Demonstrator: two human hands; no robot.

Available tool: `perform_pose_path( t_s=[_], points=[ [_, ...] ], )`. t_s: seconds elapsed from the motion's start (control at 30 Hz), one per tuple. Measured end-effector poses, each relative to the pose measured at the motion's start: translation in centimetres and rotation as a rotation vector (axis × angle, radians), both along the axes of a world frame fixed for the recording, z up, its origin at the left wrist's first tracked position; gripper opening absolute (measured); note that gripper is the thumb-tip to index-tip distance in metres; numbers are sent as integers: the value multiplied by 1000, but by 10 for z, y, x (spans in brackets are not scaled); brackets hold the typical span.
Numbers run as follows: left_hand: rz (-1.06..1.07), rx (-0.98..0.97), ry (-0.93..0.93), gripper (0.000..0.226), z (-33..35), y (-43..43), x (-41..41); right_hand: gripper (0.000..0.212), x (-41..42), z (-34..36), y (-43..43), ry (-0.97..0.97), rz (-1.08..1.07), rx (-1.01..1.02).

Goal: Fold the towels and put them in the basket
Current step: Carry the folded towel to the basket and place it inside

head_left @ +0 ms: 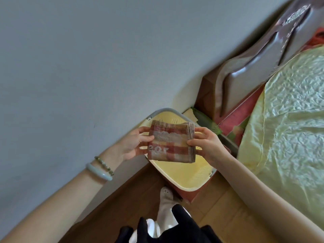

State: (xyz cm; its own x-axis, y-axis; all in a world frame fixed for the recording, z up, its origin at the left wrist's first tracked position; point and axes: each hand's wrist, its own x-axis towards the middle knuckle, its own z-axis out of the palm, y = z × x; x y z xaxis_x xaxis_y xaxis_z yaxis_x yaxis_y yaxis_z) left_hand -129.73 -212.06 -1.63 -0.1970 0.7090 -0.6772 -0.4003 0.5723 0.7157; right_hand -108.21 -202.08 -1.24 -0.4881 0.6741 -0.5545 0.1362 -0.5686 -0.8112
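Folded red-and-cream checked towel (171, 142): we pinch it at both side edges, left hand (133, 143) and right hand (208, 146) each closed on it, holding it above the pale yellow perforated plastic basket (185, 174) on the wooden floor (219, 204).

Both arms are showing bare, no sleeves. The left wrist is wearing a pale jade-green bangle (99, 172) and a beaded bracelet (104, 164). Below, black clothing (184, 227) is showing over a light sock (165, 200).
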Motion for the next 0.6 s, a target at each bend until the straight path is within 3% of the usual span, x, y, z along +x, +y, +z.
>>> perform_pose_path(
  t_s=[0.3,0.6],
  points=[
    [-251,-105,-11,32,-41,70,-19,39,-4,-41,26,-95,-161,-75],
    [-484,-256,58,36,-107,115,-20,47,-12,-109,21,-162,-432,-377]
  ],
)
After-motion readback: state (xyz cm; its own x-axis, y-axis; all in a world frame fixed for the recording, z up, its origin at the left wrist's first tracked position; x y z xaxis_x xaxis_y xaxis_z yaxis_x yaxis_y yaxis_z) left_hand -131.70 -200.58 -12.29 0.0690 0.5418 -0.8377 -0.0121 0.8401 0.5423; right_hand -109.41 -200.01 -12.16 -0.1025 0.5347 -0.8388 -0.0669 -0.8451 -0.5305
